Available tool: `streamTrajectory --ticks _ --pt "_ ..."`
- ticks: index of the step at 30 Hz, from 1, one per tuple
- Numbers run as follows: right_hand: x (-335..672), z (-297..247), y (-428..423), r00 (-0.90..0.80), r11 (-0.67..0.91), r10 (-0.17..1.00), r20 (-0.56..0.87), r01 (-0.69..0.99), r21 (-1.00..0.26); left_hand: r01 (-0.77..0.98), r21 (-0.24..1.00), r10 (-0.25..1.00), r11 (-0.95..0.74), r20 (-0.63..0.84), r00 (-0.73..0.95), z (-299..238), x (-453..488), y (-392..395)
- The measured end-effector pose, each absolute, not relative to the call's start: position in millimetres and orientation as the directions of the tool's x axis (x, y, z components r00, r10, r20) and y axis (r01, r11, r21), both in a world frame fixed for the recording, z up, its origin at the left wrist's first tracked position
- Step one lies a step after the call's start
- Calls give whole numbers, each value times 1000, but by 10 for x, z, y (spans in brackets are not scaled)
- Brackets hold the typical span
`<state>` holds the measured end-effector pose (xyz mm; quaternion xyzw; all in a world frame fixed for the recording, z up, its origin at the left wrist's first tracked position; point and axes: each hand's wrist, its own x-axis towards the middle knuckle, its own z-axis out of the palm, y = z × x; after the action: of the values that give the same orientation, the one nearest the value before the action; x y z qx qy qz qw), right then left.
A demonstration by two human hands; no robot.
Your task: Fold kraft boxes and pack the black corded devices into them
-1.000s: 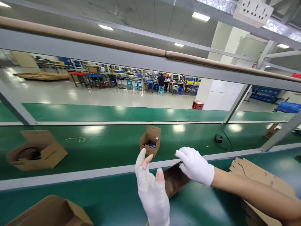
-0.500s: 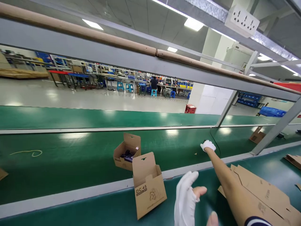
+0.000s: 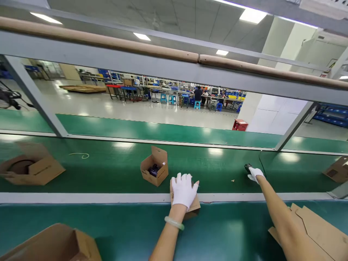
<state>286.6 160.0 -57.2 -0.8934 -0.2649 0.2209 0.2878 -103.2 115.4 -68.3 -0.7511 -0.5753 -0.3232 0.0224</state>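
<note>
My left hand (image 3: 184,192), in a white glove with bare fingertips, lies over a small brown cardboard box (image 3: 193,209) at the pale strip between the belts. Its fingers reach over the box's top and hide most of it. With arm outstretched, my right hand (image 3: 256,174), also gloved, grips a small black corded device (image 3: 247,167) on the middle green belt. A thin black cord (image 3: 261,162) runs behind that hand. Left of my left hand stands an open cardboard box (image 3: 149,177) with a dark purple-black item (image 3: 154,170) inside.
Flattened cardboard sheets (image 3: 323,228) lie at the lower right. Open boxes stand at the left (image 3: 46,172) and lower left (image 3: 87,246); another box (image 3: 337,170) is at far right. A yellowish strap (image 3: 83,156) lies on the belt. Grey posts (image 3: 295,125) and an overhead beam (image 3: 136,63) frame the line.
The view has swung left. My left hand has gone from beside the small box to over it, and the box sits farther forward. My right hand stays by the black device.
</note>
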Motion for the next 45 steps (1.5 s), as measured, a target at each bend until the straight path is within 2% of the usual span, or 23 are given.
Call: streamTrajectory --ticks 4,7,10,12,14,16,17,18,19,20,21,23,25,27,28,31,35,37,41,43,45 --pt "2639 -268 1547 641 -557 725 -251 333 -761 884 248 819 -396 530 218 -768 -1180 1087" --pt "2415 29 1359 543 -426 823 -170 391 -816 892 233 785 -387 590 186 -791 -1225 829" --pt "2135 329 1002 426 -299 902 -69 501 -812 888 242 746 -391 648 153 -910 -1273 546" --pt "1904 479 698 362 -246 932 -29 571 -783 870 274 710 -409 695 115 -991 -1269 336" --pt "1633 550 380 321 -217 947 7 655 -724 784 417 691 -459 723 20 -990 -1194 97" --pt "1338 527 80 273 -172 959 80 779 -603 520 690 774 -503 628 -85 -868 -1031 -150" --pt "1190 485 -58 241 -141 962 127 839 -525 298 834 861 -464 503 -68 -767 -923 -259" --pt "1049 428 -188 204 -108 964 172 887 -449 32 941 942 -337 336 18 -649 -804 -350" --pt "922 363 -308 169 -76 963 211 919 -387 -228 958 973 -172 201 112 -526 -683 -417" --pt "813 298 -420 134 -47 963 234 937 -346 -448 894 974 -33 129 186 -408 -566 -459" --pt "728 239 -523 101 -20 964 246 950 -310 -595 802 973 53 93 212 -304 -460 -477" --pt "635 170 -707 33 21 968 250 977 -210 -767 616 974 179 -1 227 -158 -301 -465" --pt "645 198 -867 -38 52 973 229 997 -55 -832 509 973 220 -52 226 -98 -221 -427" --pt "735 332 -1015 -110 97 978 178 992 78 -848 479 970 228 -37 240 -95 -213 -390" --pt "798 435 -1087 -151 137 978 143 985 103 -845 480 966 236 -21 258 -104 -230 -373" --pt "991 828 -1259 -300 302 951 79 953 -10 -806 521 937 282 31 348 -124 -332 -327" --pt "1099 1282 -1200 -369 429 889 270 877 -214 -697 631 825 341 154 543 -82 -477 -311" --pt "1078 1360 -1010 -316 415 892 323 854 -313 -619 693 727 370 199 657 -32 -528 -334" --pt "1033 1200 -579 -188 280 958 216 774 -567 -432 846 523 313 226 822 75 -621 -396" --pt "1048 1040 -492 -174 225 974 143 752 -619 -462 844 561 272 251 789 105 -668 -414" --pt "1077 863 -530 -147 169 985 87 756 -633 -559 791 692 250 258 675 110 -702 -414"
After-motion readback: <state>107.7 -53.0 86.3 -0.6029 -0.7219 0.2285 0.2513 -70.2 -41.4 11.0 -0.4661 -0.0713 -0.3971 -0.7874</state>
